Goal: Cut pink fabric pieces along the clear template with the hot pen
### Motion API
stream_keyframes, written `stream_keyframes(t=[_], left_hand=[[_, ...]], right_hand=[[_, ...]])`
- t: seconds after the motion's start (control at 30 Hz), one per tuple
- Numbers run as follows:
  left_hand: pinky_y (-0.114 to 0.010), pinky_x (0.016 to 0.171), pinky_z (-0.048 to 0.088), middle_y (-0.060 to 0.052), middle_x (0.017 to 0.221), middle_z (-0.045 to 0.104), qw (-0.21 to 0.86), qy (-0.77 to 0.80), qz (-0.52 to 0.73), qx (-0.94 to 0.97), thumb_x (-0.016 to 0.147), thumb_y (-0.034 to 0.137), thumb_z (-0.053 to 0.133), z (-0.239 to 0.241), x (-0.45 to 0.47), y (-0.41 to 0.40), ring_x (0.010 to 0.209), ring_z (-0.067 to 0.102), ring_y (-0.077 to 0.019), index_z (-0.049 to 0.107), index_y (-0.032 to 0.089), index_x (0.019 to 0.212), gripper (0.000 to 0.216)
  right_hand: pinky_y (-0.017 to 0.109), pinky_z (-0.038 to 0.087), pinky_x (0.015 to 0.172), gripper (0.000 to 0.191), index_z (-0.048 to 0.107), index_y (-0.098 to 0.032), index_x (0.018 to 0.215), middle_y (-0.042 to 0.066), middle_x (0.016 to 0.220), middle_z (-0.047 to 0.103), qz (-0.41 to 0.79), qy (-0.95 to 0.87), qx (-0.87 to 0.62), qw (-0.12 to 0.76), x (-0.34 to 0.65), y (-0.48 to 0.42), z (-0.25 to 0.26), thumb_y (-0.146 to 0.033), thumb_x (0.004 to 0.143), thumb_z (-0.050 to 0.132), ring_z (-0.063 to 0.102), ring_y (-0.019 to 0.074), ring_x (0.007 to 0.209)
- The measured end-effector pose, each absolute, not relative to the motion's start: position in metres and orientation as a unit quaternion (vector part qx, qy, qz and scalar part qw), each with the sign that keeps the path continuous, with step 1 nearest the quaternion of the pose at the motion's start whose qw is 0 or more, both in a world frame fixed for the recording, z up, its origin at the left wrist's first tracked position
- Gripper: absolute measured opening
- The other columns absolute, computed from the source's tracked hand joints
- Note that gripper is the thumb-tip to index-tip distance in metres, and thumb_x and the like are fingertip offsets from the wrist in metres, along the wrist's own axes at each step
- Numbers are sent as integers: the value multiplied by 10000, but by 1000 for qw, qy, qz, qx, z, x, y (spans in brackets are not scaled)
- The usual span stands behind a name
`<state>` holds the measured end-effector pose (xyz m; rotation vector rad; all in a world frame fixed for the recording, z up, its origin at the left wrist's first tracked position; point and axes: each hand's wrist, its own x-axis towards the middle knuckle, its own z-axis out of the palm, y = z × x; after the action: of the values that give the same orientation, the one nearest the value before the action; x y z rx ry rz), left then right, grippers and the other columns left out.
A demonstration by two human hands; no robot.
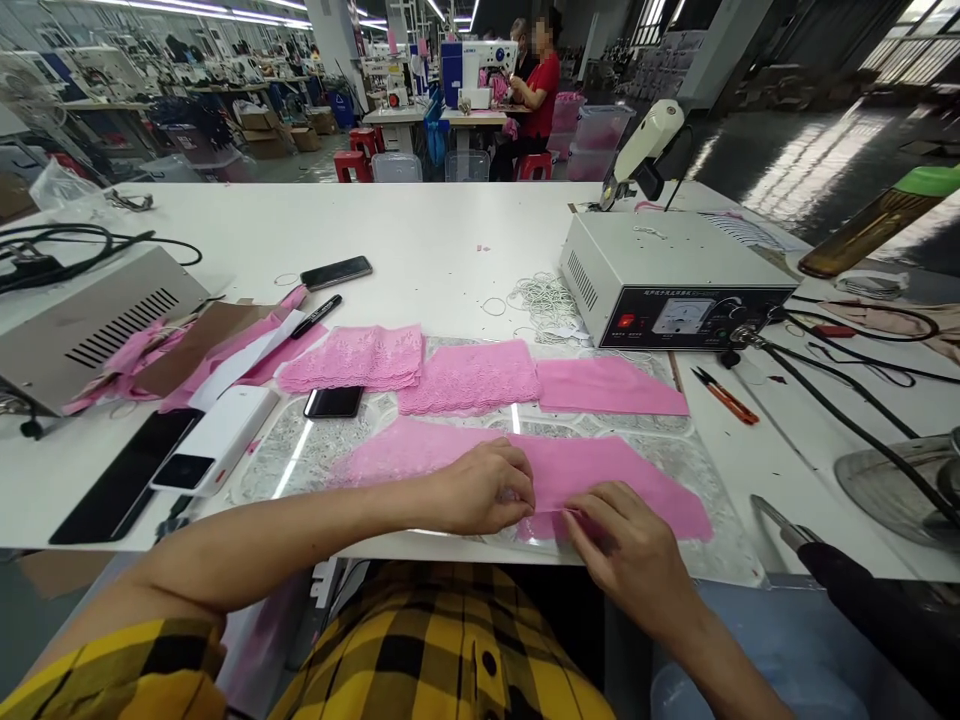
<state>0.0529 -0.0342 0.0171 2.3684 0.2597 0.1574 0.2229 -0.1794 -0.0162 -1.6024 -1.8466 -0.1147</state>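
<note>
A long pink fabric piece, sheer and lacy toward its left end, lies on the clear sheet near the table's front edge. My left hand pinches its near edge around the middle. Just to the right, my right hand has thumb and fingertips closed on the same edge, which looks folded there. Behind it rest a folded pink lace stack, a second lace stack and a plain pink piece.
A grey control box with cables stands at the right, near orange-handled snips and a black-handled tool. At left are a phone, a white power bank and another grey box. A person in red sits beyond.
</note>
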Motion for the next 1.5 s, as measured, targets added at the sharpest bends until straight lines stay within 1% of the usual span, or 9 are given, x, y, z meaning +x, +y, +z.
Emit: stream_keyframes(t=[0.37,0.5,0.73,0.83,0.97,1.13,1.2,1.3,1.5], left_hand=[[-201,687,438,-31,763,697,465,133,83,871,787,53,600,9,54,-31,732,588,-125,707,125,770,130],[-196,673,429,-24,734,674,508,152,80,844,786,55,582,13,50,-29,712,574,-116,698,121,741,141],[-170,617,413,28,655,620,624,203,40,754,750,77,647,14,51,-30,623,535,-72,679,135,685,93],[-206,670,475,0,712,657,692,234,34,682,809,240,639,13,46,-23,669,592,-97,678,137,723,140],[-320,785,549,-66,793,685,766,292,57,570,835,639,513,12,24,-3,731,664,-148,634,129,812,525],[-333,613,558,-65,658,636,780,379,76,491,724,840,453,10,-12,16,590,633,-164,584,121,739,731],[-291,544,526,-43,595,608,771,401,84,487,685,781,581,10,-22,16,542,599,-149,581,121,686,660],[-224,482,451,-8,553,587,748,417,91,508,645,531,754,11,-30,13,509,550,-115,592,120,627,442],[-190,479,358,25,568,569,668,436,111,593,693,245,661,16,-33,13,534,497,-91,613,124,605,157]], right_hand=[[260,462,633,128,635,-197,920,18,745,601,-110,-688,-666,267,232,-186,-22,-192,914,508,578,143,695],[277,488,660,202,658,-209,934,26,816,690,-168,-659,-697,225,254,-201,-31,-268,932,464,651,158,730],[274,442,450,265,672,-250,1059,-2,759,714,-135,-600,-757,218,280,-183,-28,-367,887,509,636,154,545],[263,521,591,175,676,-236,968,8,851,733,-153,-669,-661,305,255,-145,-4,-254,875,529,668,144,636],[269,551,734,176,668,-197,975,38,890,729,-129,-788,-501,334,199,-97,20,-119,875,546,678,149,802],[312,554,707,203,659,-157,913,57,879,719,-61,-885,-360,289,143,-73,20,-34,870,504,650,165,795],[328,570,757,255,652,-158,1027,62,945,725,-25,-899,-331,287,137,-72,16,-24,869,503,663,170,858],[291,585,775,351,604,-196,1200,64,1047,723,30,-868,-383,314,151,-74,12,-65,887,514,678,151,914],[245,510,549,148,685,-225,879,21,804,702,121,-706,-645,267,209,-102,4,-297,878,555,617,125,613]])
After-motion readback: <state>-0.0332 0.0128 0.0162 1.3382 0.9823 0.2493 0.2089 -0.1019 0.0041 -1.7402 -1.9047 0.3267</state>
